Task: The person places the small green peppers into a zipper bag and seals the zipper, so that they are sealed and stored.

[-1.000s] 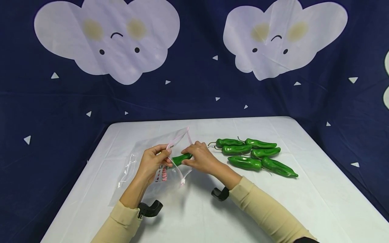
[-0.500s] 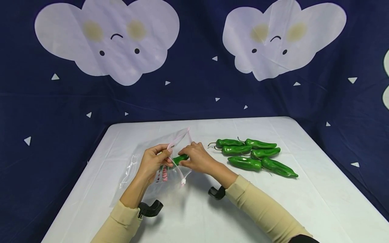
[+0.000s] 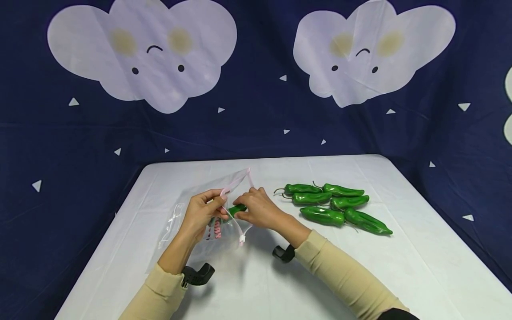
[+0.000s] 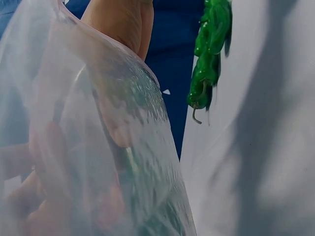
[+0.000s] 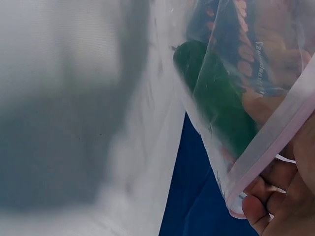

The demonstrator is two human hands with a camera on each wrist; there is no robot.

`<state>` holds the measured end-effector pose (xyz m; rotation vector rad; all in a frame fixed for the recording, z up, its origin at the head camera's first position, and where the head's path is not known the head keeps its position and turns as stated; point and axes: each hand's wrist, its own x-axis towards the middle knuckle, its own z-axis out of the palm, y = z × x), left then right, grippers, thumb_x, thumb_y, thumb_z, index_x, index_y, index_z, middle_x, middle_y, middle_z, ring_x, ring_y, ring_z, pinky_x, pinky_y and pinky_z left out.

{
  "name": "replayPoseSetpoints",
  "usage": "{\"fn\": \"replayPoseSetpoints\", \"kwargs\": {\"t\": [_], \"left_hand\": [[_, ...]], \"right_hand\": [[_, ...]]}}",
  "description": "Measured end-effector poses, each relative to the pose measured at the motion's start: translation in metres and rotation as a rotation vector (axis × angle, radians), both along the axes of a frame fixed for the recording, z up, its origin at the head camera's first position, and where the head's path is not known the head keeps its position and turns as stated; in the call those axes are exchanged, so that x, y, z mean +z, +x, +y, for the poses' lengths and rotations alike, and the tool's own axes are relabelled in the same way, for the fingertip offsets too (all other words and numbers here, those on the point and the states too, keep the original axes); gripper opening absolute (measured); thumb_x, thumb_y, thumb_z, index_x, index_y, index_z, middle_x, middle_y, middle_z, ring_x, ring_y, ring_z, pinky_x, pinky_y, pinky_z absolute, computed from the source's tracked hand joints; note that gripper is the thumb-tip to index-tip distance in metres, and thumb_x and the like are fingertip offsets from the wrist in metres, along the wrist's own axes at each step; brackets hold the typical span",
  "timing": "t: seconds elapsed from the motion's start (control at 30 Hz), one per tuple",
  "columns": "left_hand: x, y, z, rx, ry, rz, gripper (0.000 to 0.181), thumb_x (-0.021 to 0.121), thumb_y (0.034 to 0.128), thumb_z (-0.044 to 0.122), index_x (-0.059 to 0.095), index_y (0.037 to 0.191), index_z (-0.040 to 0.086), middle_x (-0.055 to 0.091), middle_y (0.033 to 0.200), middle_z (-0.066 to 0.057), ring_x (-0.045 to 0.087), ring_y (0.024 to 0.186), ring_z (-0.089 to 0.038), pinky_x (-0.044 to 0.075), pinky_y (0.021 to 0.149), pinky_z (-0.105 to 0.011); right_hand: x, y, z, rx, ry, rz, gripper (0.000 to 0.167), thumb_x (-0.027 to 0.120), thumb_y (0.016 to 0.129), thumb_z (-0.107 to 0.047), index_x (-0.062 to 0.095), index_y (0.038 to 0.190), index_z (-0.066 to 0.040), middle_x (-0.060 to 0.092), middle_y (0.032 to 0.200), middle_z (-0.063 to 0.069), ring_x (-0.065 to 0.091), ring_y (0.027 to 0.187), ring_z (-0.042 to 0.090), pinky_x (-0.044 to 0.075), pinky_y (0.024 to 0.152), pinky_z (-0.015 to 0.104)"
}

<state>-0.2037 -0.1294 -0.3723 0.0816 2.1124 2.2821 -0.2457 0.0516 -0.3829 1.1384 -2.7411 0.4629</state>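
Note:
A clear zip bag (image 3: pixel 170 240) with a pink-edged mouth lies at the middle left of the table, its mouth lifted and spread. My left hand (image 3: pixel 202 214) pinches the near-left part of its rim between thumb and fingers. My right hand (image 3: pixel 262 209) is at the mouth and holds a green pepper (image 3: pixel 238 209), only part of which shows between the hands. Through the clear plastic in the right wrist view, the green pepper (image 5: pixel 216 98) appears inside the bag. The left wrist view has the bag's film (image 4: pixel 93 128) across its left half, partly veiling fingers.
To the right of the hands, several green peppers (image 3: pixel 322 215) lie in a loose group on the white-covered table (image 3: pixel 280 293). A dark blue cloth (image 3: pixel 256 129) with white clouds hangs behind the table's far edge. A black wrist device (image 3: pixel 198 274) sits on the left forearm.
My right hand has moved a little left into the bag's mouth with the pepper, so less of the pepper shows. The left hand stays almost still on the rim.

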Motion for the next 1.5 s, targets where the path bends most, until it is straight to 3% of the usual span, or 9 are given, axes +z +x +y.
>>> {"fn": "replayPoseSetpoints", "kwargs": {"t": [0.43, 0.93, 1.23, 1.5], "left_hand": [[0.0, 0.001, -0.004, 0.009, -0.004, 0.002, 0.032, 0.055, 0.0941, 0.007, 0.053, 0.12, -0.012, 0.057, 0.075, 0.001, 0.062, 0.054, -0.01, 0.06, 0.057, -0.023], [0.004, 0.001, -0.008, 0.033, -0.002, 0.013, 0.031, 0.054, 0.0938, 0.006, 0.053, 0.119, -0.012, 0.058, 0.077, -0.003, 0.061, 0.054, -0.009, 0.06, 0.057, -0.023], [0.006, 0.001, -0.01, 0.024, 0.0, 0.022, 0.032, 0.054, 0.0944, 0.007, 0.053, 0.12, -0.012, 0.058, 0.077, -0.001, 0.061, 0.055, -0.009, 0.059, 0.058, -0.022], [0.006, 0.001, -0.011, 0.03, 0.003, 0.029, 0.032, 0.054, 0.094, 0.006, 0.053, 0.12, -0.013, 0.057, 0.077, -0.002, 0.061, 0.055, -0.008, 0.06, 0.058, -0.022]], "right_hand": [[0.008, 0.007, 0.016, -0.019, -0.127, 0.048, 0.032, 0.07, 0.084, -0.035, 0.07, 0.11, -0.016, 0.071, 0.097, -0.005, 0.053, 0.083, 0.011, 0.036, 0.075, 0.027], [0.011, 0.01, 0.041, -0.008, -0.304, 0.141, 0.03, 0.075, 0.08, -0.025, 0.07, 0.107, -0.013, 0.071, 0.099, 0.001, 0.055, 0.082, 0.015, 0.038, 0.073, 0.029], [0.011, 0.01, 0.065, -0.079, -0.376, 0.104, 0.032, 0.075, 0.08, -0.025, 0.069, 0.109, -0.012, 0.07, 0.102, 0.0, 0.056, 0.087, 0.018, 0.038, 0.076, 0.031], [0.002, 0.009, 0.092, -0.13, -0.407, 0.049, 0.032, 0.074, 0.081, -0.024, 0.068, 0.11, -0.012, 0.07, 0.103, 0.003, 0.058, 0.09, 0.02, 0.042, 0.085, 0.038]]}}
